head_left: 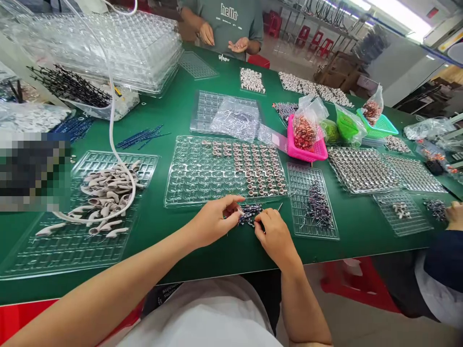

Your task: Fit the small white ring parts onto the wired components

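My left hand (211, 222) is closed in a pinch at the front of the green table, with a small pale part (240, 211) at its fingertips. Close beside it, my right hand (275, 237) has its fingers curled together at the edge of a pile of small dark wired parts (249, 212). Its fingertips hide whatever is between them. Just beyond both hands lies a transparent blister tray (202, 176), whose right side is filled with rows of small brownish cup-shaped pieces (258, 166). A thin metal pin-like tool (280, 207) shows past my right hand.
Left, a tray (141, 168) carries a heap of pale pipe-shaped pieces (108, 190) under a white hose (111, 96). Right, another tray (294, 193) holds dark wired parts; a pink basket (307, 152) stands behind. Co-workers' hands (238, 46) show across the table and at the right edge.
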A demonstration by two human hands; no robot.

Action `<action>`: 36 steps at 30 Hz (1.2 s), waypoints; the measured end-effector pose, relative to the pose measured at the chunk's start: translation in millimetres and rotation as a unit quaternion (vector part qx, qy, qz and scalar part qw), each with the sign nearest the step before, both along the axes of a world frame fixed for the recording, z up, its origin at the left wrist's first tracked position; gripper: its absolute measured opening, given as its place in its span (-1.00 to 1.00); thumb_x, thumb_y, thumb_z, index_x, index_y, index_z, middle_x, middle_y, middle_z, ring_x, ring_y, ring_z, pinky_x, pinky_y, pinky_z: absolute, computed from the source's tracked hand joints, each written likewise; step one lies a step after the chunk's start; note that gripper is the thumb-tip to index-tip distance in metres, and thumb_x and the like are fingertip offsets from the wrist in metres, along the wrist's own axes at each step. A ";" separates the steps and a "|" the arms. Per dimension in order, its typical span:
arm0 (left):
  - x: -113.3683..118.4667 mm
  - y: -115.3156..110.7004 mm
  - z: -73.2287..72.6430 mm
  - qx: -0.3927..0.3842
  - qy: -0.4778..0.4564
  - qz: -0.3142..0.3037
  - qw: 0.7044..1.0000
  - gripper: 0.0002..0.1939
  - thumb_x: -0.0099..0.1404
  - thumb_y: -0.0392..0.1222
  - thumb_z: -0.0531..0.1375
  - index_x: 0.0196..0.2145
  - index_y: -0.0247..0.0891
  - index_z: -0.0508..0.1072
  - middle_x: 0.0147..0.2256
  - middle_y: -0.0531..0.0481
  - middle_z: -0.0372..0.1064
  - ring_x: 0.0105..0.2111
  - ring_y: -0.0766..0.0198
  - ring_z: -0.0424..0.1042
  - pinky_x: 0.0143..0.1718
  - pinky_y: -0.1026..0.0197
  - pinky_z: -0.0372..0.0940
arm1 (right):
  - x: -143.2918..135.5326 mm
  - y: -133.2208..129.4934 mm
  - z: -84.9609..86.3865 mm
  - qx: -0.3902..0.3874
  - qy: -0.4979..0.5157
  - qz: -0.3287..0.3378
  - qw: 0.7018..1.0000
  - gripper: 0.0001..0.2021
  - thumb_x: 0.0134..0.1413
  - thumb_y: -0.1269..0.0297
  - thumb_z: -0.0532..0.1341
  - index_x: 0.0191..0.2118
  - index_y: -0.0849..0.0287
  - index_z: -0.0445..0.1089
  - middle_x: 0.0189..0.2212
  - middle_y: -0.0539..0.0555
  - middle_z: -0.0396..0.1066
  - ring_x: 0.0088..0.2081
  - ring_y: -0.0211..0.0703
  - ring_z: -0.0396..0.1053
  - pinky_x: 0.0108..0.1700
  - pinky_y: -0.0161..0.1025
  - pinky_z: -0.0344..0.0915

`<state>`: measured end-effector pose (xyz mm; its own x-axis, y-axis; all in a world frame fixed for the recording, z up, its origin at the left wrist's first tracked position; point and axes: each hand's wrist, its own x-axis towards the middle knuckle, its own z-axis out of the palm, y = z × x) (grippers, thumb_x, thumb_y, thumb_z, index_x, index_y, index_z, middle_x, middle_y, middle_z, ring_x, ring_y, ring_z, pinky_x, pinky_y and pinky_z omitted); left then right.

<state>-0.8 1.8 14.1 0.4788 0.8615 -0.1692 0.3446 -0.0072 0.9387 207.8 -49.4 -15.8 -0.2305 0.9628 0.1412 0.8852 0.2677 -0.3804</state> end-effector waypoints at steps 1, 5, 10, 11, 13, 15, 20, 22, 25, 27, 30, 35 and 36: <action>-0.1 2.3 -1.1 -0.029 -0.018 -0.007 0.999 -0.66 0.29 -0.11 0.10 -0.01 -0.24 0.40 -0.29 -0.02 0.46 -0.33 0.22 0.43 -0.25 0.16 0.32 | 0.7 -1.0 1.9 -0.004 0.003 0.001 1.000 -0.89 0.17 0.49 0.14 -0.32 0.16 0.34 -0.33 0.08 0.37 -0.24 -0.08 0.33 -0.18 -0.16 0.30; -0.1 8.3 -2.3 -0.170 -0.116 -0.020 0.978 -0.79 0.22 -0.13 0.13 -0.28 -0.30 0.45 -0.39 -0.02 0.40 -0.40 0.23 0.41 -0.33 0.16 0.33 | 5.0 -10.9 12.5 -0.018 0.048 -0.007 0.999 -0.88 0.17 0.49 0.13 -0.33 0.14 0.33 -0.40 0.01 0.38 -0.33 -0.18 0.34 -0.24 -0.22 0.28; -0.3 9.2 -6.2 -0.267 -0.204 0.005 0.942 -0.86 0.07 -0.29 0.10 -0.37 -0.30 0.39 -0.43 0.00 0.37 -0.43 0.29 0.36 -0.41 0.23 0.26 | 3.4 -22.0 22.4 -0.008 0.148 -0.006 0.989 -0.89 0.18 0.47 0.13 -0.30 0.13 0.35 -0.38 0.00 0.42 -0.33 -0.22 0.37 -0.24 -0.25 0.30; -0.5 9.4 -7.2 -0.271 -0.211 0.010 0.939 -0.85 0.05 -0.31 0.08 -0.37 -0.30 0.38 -0.46 0.02 0.34 -0.46 0.31 0.32 -0.45 0.26 0.21 | 1.5 -22.8 22.3 -0.002 0.170 -0.005 0.986 -0.89 0.18 0.47 0.13 -0.29 0.12 0.36 -0.37 0.00 0.43 -0.32 -0.22 0.38 -0.24 -0.25 0.31; -1.5 10.0 -8.4 -0.260 -0.214 0.010 0.942 -0.83 0.05 -0.31 0.05 -0.37 -0.29 0.39 -0.52 0.06 0.26 -0.53 0.34 0.21 -0.53 0.28 0.10 | -3.2 -23.4 19.3 0.023 0.208 -0.006 0.978 -0.89 0.18 0.47 0.14 -0.28 0.12 0.36 -0.35 0.01 0.45 -0.30 -0.21 0.41 -0.24 -0.25 0.34; -3.2 10.3 -7.6 -0.227 -0.195 -0.008 0.954 -0.81 0.10 -0.28 0.03 -0.35 -0.29 0.41 -0.58 0.10 0.16 -0.57 0.34 0.11 -0.55 0.27 0.01 | -8.7 -23.6 13.4 0.055 0.234 -0.006 0.971 -0.87 0.17 0.48 0.16 -0.23 0.10 0.37 -0.33 0.03 0.46 -0.28 -0.20 0.43 -0.23 -0.23 0.37; -6.2 7.8 5.4 -0.104 -0.056 -0.059 0.991 -0.71 0.29 -0.03 0.06 -0.36 -0.27 0.46 -0.53 0.09 0.20 -0.51 0.32 0.14 -0.50 0.26 0.07 | -20.4 -23.3 -2.7 0.138 0.255 0.025 0.957 -0.70 0.12 0.55 0.20 -0.08 0.05 0.34 -0.28 0.04 0.49 -0.24 -0.18 0.46 -0.19 -0.15 0.43; -6.3 6.4 10.6 -0.082 -0.005 -0.086 0.993 -0.68 0.28 0.05 0.12 -0.38 -0.27 0.46 -0.51 0.10 0.23 -0.49 0.32 0.16 -0.49 0.28 0.07 | -22.5 -22.6 -6.3 0.164 0.254 0.037 0.952 -0.63 0.10 0.57 0.21 -0.03 0.03 0.32 -0.26 0.05 0.50 -0.23 -0.17 0.47 -0.19 -0.13 0.44; -6.3 5.4 12.7 -0.082 0.026 -0.118 0.989 -0.69 0.25 0.05 0.16 -0.38 -0.27 0.47 -0.51 0.11 0.24 -0.48 0.33 0.17 -0.48 0.29 0.07 | -23.4 -21.5 -8.2 0.184 0.248 0.042 0.950 -0.57 0.07 0.60 0.23 0.02 0.02 0.30 -0.25 0.06 0.50 -0.23 -0.16 0.47 -0.21 -0.12 0.45; -6.3 5.3 10.9 -0.089 0.024 -0.121 0.988 -0.71 0.27 0.02 0.15 -0.38 -0.28 0.47 -0.50 0.10 0.26 -0.47 0.33 0.18 -0.47 0.30 0.09 | -23.3 -21.0 -8.0 0.192 0.246 0.042 0.949 -0.57 0.08 0.59 0.24 0.03 0.02 0.30 -0.26 0.07 0.51 -0.24 -0.16 0.47 -0.23 -0.12 0.45; -5.4 5.0 7.4 -0.088 0.017 -0.116 0.989 -0.72 0.28 0.00 0.13 -0.37 -0.28 0.47 -0.49 0.09 0.26 -0.47 0.33 0.19 -0.46 0.29 0.09 | -23.1 -20.8 -6.9 0.195 0.246 0.035 0.949 -0.59 0.10 0.56 0.23 0.03 0.02 0.30 -0.28 0.06 0.51 -0.26 -0.16 0.47 -0.25 -0.14 0.45; -2.6 3.1 5.9 -0.085 0.020 -0.091 0.992 -0.71 0.29 0.01 0.13 -0.41 -0.27 0.43 -0.53 0.11 0.19 -0.50 0.34 0.12 -0.49 0.29 0.04 | -23.5 -20.4 -4.7 0.179 0.245 0.016 0.953 -0.69 0.13 0.52 0.22 -0.03 0.04 0.34 -0.29 0.07 0.50 -0.30 -0.17 0.47 -0.26 -0.14 0.44; -2.0 2.8 5.9 -0.089 0.020 -0.085 0.992 -0.71 0.28 0.01 0.13 -0.41 -0.27 0.43 -0.53 0.12 0.17 -0.51 0.34 0.11 -0.49 0.29 0.04 | -23.7 -20.3 -4.4 0.178 0.245 0.016 0.953 -0.70 0.13 0.51 0.22 -0.05 0.05 0.34 -0.30 0.06 0.50 -0.30 -0.17 0.46 -0.26 -0.14 0.44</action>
